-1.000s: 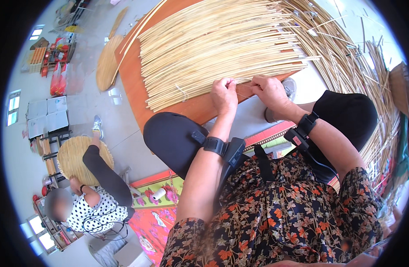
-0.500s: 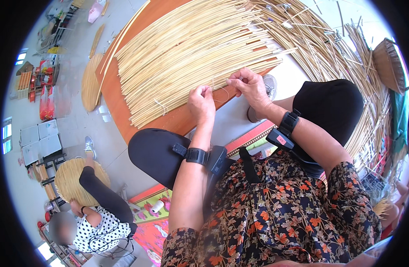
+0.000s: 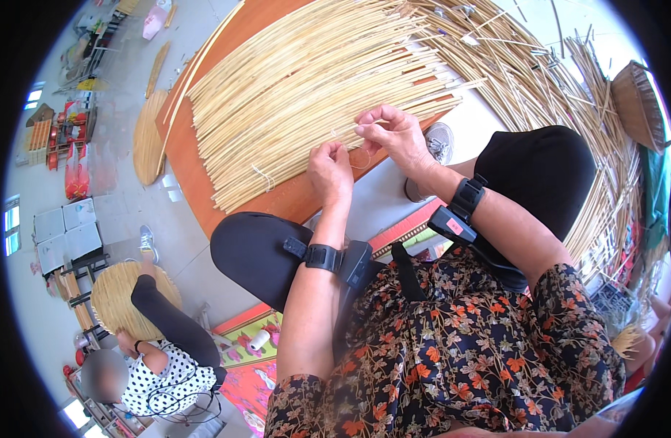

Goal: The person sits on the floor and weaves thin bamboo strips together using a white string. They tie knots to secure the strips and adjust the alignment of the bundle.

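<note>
A mat of pale straw-coloured stalks [image 3: 277, 95], laid side by side, covers most of an orange-brown board [image 3: 182, 179]. At its near edge my left hand [image 3: 330, 174] is closed in a pinch on a thin white thread. My right hand [image 3: 397, 139] is just to the right, thumb and forefinger close together at the thread, over the stalks' near edge. A loop of the white thread [image 3: 367, 158] hangs between the two hands. Further left, a knotted piece of white string [image 3: 263, 177] is tied around the nearest stalks. The fingertips' exact grip is too small to make out.
Loose stalks [image 3: 525, 87] lie heaped on the floor at the right, near a brown woven basket [image 3: 637, 108]. A white thread spool [image 3: 259, 340] stands on patterned cloth at lower left. Beyond it a person in a dotted top [image 3: 167, 379] works on a round woven mat [image 3: 124, 296].
My right hand has moved left and slightly up, nearer to my left hand. The thread loop between them has become smaller. My left hand has hardly moved.
</note>
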### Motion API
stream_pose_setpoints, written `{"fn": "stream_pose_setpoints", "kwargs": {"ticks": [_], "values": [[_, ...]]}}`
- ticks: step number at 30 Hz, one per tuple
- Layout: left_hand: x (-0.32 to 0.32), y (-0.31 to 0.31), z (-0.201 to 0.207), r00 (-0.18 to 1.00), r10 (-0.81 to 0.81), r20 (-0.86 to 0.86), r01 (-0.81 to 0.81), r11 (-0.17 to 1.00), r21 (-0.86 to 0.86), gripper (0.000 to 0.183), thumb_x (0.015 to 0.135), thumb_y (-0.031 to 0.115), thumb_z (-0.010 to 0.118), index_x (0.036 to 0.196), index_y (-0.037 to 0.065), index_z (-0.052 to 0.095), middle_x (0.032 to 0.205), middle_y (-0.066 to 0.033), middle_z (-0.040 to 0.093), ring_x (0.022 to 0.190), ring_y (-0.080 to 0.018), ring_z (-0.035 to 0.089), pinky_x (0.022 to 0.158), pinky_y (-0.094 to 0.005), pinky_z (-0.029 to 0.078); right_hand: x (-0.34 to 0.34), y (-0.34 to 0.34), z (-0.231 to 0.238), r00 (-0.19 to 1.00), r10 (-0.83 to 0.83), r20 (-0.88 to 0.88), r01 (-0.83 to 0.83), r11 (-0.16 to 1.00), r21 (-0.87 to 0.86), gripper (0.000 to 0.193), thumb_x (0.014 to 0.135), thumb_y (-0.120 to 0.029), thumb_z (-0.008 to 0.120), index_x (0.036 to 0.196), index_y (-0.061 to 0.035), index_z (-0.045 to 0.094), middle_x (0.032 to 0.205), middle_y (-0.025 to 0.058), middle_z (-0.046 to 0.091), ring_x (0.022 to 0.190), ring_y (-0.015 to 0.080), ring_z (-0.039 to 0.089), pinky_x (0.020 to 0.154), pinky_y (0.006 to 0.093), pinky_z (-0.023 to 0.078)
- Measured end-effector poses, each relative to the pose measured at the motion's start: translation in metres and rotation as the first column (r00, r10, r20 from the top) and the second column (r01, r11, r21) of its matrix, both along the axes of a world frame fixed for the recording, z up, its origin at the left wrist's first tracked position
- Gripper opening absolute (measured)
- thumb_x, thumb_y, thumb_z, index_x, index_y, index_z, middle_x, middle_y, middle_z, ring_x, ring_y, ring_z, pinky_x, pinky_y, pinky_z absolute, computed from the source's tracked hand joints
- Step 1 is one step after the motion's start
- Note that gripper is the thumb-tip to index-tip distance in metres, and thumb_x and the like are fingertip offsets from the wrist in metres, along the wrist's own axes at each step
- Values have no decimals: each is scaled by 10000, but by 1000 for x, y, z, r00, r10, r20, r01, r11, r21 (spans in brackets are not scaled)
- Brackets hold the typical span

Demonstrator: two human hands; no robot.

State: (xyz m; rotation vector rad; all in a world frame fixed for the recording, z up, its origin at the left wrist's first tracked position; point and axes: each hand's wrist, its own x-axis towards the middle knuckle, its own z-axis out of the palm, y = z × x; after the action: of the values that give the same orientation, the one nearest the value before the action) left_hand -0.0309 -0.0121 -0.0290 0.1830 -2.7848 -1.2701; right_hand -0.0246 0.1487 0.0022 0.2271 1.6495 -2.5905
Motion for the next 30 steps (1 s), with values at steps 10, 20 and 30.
{"fn": "stream_pose_setpoints", "kwargs": {"ticks": [10, 20, 30], "values": [[1, 2, 0, 1000, 10, 6, -10, 1000, -9, 93, 864, 106, 702, 854, 14, 691, 918, -166, 656, 826, -343, 661, 754, -436, 528, -2, 1, 9, 967, 219, 129, -187, 956, -225, 146, 1016, -193, 621, 982, -69, 553, 907, 75, 685, 736, 165, 711, 658, 296, 616], [0, 1, -6, 1000, 0, -30, -1, 999, -40, 89, 865, 91, 724, 886, 13, 687, 932, -157, 656, 848, -337, 666, 772, -441, 530, 18, 55, -1, 947, 231, 224, -308, 853, 421, 138, 1015, -166, 621, 967, -38, 610, 710, 21, 643, 639, 153, 667, 598, 293, 547], [0, 2, -4, 999, 13, -39, -17, 995, -94, 80, 869, 90, 704, 839, 34, 655, 912, -143, 630, 836, -340, 644, 755, -454, 520, 48, 97, -28, 863, 495, 100, -57, -101, 993, 67, 865, -59, 581, 911, -26, 616, 770, 150, 684, 760, 326, 719, 663, 425, 565]]}}
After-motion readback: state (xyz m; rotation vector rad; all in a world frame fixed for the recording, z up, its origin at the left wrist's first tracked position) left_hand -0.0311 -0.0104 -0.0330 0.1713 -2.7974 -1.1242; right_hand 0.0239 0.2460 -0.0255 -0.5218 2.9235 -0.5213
